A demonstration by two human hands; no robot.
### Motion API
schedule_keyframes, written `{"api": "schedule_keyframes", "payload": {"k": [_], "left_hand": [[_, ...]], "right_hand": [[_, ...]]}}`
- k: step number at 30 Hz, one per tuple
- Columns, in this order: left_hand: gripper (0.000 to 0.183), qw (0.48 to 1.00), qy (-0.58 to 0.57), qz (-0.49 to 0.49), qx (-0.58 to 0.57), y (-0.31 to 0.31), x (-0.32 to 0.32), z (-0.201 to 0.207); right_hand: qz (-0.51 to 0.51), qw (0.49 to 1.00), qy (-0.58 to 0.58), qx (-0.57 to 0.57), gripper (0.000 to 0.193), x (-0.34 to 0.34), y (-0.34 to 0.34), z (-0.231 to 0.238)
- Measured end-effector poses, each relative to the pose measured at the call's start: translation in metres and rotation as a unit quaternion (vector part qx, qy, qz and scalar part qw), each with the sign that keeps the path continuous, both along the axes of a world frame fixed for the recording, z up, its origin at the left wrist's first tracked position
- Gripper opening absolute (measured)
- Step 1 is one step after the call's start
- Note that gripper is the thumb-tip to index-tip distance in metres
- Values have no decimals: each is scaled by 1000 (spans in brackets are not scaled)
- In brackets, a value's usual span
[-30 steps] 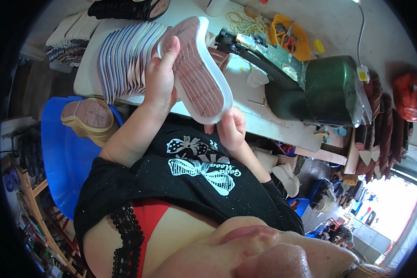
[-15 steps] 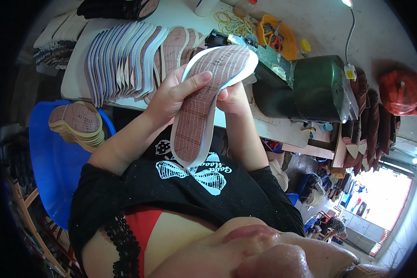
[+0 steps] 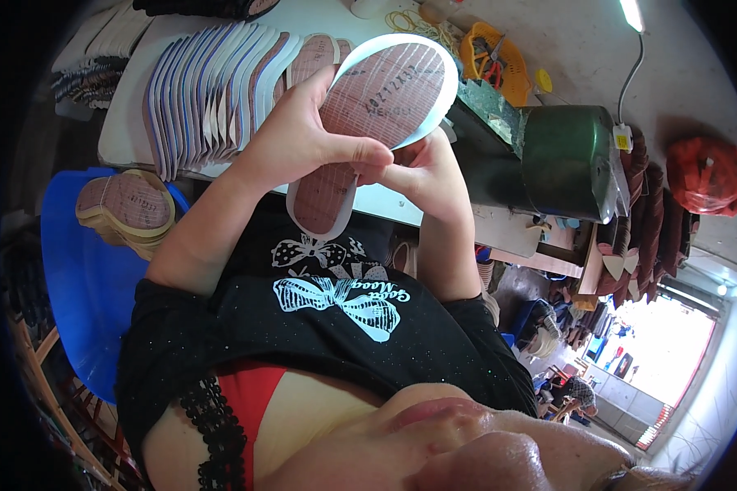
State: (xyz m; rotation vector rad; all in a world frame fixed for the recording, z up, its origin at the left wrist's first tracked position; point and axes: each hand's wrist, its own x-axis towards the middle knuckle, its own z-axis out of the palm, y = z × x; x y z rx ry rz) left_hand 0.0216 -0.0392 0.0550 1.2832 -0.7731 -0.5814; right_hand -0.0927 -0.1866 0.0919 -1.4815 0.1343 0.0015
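A shoe insole (image 3: pixel 377 102), brown and grid-patterned with a pale rim and dark printed marks, is held up in front of my chest, its wide end pointing away. My left hand (image 3: pixel 303 139) grips it at the left edge, the thumb lying across the narrow middle. From the right, my right hand (image 3: pixel 418 168) pinches the other edge at the waist, its thumb close to the left thumb. The fingers under the insole are mostly hidden. Behind it, a long row of similar insoles (image 3: pixel 213 90) leans on the white table (image 3: pixel 123 135).
At left, a bundle of insoles (image 3: pixel 131 209) rests at the blue tub (image 3: pixel 82 286). A dark green machine (image 3: pixel 565 159) stands right of my hands. Beyond it are a yellow basket (image 3: pixel 512 61) with tools and a red bag (image 3: pixel 708 172). A person (image 3: pixel 577 393) sits far off.
The insole has moved away from my chest and tipped so its face shows more. My thumbs have come together at its waist, the left hand sliding along the edge.
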Motion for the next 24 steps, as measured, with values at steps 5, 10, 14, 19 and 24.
{"api": "schedule_keyframes", "payload": {"k": [5, 10, 14, 19, 24], "left_hand": [[71, 987, 122, -47, -93, -4, -3, 1], [69, 961, 228, -88, -127, -5, -13, 3], [67, 978, 171, 24, -116, -10, -18, -7], [62, 972, -58, 223, -52, -21, -14, -20], [61, 976, 152, 89, -128, -26, -16, -18]], "right_hand": [[36, 999, -24, 26, 28, -4, 0, -5], [78, 975, -62, 200, 25, 1, -4, -17], [46, 996, -15, 76, 20, 0, -4, -18], [-35, 997, 34, -65, 11, 4, -8, -24], [97, 988, 13, 118, 16, 8, -29, -37]]}}
